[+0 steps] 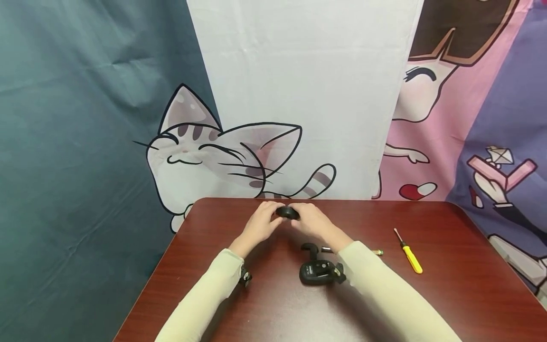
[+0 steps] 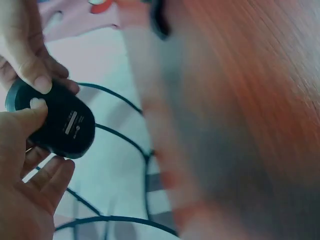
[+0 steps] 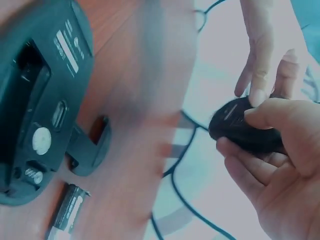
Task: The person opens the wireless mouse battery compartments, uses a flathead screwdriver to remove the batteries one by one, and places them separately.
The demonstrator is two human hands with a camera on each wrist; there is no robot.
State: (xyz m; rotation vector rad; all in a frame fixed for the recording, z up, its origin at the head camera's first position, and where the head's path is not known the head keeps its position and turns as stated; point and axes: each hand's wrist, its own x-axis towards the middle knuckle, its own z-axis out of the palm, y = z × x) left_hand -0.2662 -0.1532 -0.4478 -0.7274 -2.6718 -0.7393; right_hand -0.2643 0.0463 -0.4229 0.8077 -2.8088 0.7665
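Both hands hold a small black computer mouse (image 1: 287,212) above the far edge of the table. In the left wrist view the mouse (image 2: 75,127) shows a pale printed label on its flat face. My left hand (image 1: 261,222) grips one end, thumb lying on that face. From the other side my right hand (image 1: 313,221) pinches it between thumb and fingers, as the right wrist view shows on the dark mouse body (image 3: 240,125). Below the right wrist, a second black mouse (image 1: 315,272) lies underside up, its battery slot uncovered. Beside it rests a loose black cover (image 3: 92,152).
A battery (image 3: 70,210) lies close to the second mouse. The right forearm partly hides a slim metallic item (image 1: 326,249) and a small gold-green end (image 1: 378,252). Farther right lies a yellow-handled screwdriver (image 1: 411,258). A printed cloth (image 1: 307,85) hangs behind the brown table (image 1: 273,308).
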